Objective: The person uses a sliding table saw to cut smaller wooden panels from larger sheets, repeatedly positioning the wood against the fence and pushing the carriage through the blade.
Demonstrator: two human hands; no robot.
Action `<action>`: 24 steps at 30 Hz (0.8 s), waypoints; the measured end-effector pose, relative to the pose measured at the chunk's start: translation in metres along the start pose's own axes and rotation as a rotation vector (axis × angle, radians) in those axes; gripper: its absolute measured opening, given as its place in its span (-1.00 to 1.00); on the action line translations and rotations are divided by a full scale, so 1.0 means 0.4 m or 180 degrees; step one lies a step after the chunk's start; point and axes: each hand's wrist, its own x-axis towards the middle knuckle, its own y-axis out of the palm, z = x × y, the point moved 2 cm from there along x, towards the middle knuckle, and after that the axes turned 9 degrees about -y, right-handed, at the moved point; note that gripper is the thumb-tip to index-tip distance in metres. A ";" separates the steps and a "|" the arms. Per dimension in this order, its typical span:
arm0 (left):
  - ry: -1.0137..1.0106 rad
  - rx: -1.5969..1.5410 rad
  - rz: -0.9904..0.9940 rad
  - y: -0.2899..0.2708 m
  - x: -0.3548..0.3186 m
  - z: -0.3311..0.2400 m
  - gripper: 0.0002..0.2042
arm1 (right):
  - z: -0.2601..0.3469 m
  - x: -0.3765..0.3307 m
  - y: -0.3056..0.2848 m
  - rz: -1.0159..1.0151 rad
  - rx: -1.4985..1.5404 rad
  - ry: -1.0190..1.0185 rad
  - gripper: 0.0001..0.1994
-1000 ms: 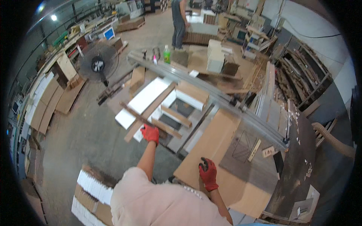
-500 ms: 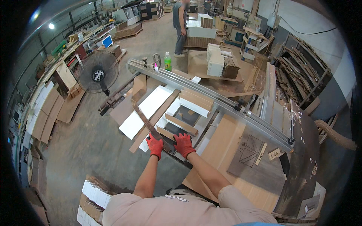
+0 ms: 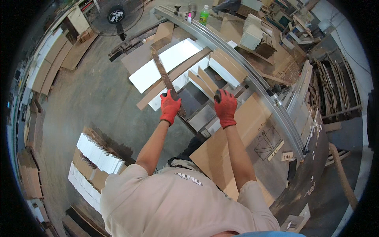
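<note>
Both my hands wear red gloves with dark palms. My left hand is closed around the near part of a long dark brown wooden strip, which runs away from me across the boards. Farther right, my right hand has its fingers curled at the near ends of two narrow boards; what it grips is hidden by the glove. These boards lie nearly side by side. Beyond them stand several white, brown-edged panels. To the left is a wide white panel with a brown board along it.
A metal rail crosses behind the work, with a green bottle near its far end. A large brown panel lies at right. A fan stands at far left. White-edged panels are stacked at lower left.
My right hand has moved right, away from my left hand. The two narrow boards now lie closer together. The view has tilted down, and my left hand stays on the dark strip.
</note>
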 end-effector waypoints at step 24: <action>0.0558 -0.1272 0.0535 -0.061 -0.217 -0.085 -0.40 | -0.009 0.138 0.113 0.0123 0.1648 0.0309 -0.55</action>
